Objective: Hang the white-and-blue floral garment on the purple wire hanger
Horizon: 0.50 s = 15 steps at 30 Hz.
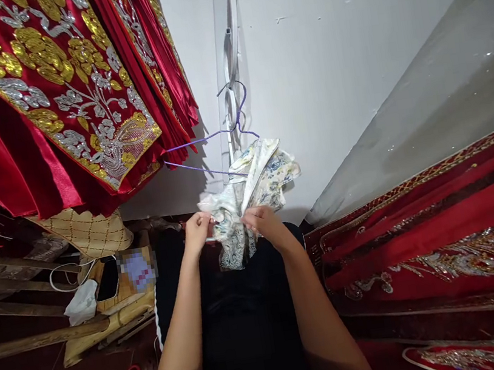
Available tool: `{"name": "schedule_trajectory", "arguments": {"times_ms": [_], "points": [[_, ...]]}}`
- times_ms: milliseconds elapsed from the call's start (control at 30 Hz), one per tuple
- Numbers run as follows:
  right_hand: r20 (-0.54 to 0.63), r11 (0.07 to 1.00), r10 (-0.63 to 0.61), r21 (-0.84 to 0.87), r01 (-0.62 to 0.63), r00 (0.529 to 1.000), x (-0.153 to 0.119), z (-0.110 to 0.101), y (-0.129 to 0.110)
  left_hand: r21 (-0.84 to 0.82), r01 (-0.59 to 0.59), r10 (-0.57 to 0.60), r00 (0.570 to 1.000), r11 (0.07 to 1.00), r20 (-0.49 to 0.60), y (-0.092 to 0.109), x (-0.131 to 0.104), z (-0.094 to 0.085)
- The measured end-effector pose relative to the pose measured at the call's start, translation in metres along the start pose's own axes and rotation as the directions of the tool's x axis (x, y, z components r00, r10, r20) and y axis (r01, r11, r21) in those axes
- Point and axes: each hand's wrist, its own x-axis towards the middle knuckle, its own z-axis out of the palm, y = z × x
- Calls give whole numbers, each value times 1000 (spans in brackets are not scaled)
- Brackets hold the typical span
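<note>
Closest to the wearer, a dark-clothed lap (242, 314) fills the bottom of the view, with both forearms reaching forward over it. At the far side of the lap, the left hand (197, 233) has its thumb and forefinger pinched on the pale edge of a patterned garment (271, 175); the right hand (265, 221) likewise grasps a fold of it between thumb and fingers. The cloth lies between the two hands and beyond them, its long axis slanting from a bunched lower end on the near left to a spread part on the far right. That larger, spread part is nearer the right hand, lying just past its fingertips; the gathered part sits between the two grips.

Just beyond, a purple hanger (206, 137) runs roughly crosswise to the forearms. Its bare side juts out past the garment on the left, nearer the left hand, while its other side goes in among the cloth; how far in cannot be told. Neither hand touches the bare wire. The hook rises away from the wearer beside a white metal stand (230, 40), against a pale wall (328, 75). Red embroidered clothing (91, 90) hangs to the far left, its hem close to the hanger's bare end.
</note>
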Motion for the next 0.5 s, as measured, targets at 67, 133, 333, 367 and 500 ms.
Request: {"name": "schedule_trajectory", "arguments": {"times_ms": [67,133,333,367,500], "points": [[195,994,97,-74,-84,976,-8,-15,1,29,-39,36,996,999,76,7,-4,7],[234,983,147,-142,-115,961,-13,-27,1,56,-138,130,983,989,130,21,-5,12],[-261,998,-53,-53,41,964,7,-21,12,48,-284,255,913,957,318,66,-29,34],[-288,997,-71,-7,71,955,14,-16,18,46,-284,250,901,958,354,72,-35,38],[-466,966,131,257,-7,875,37,-8,56,96,-326,250,854,940,456,86,-50,48]]}}
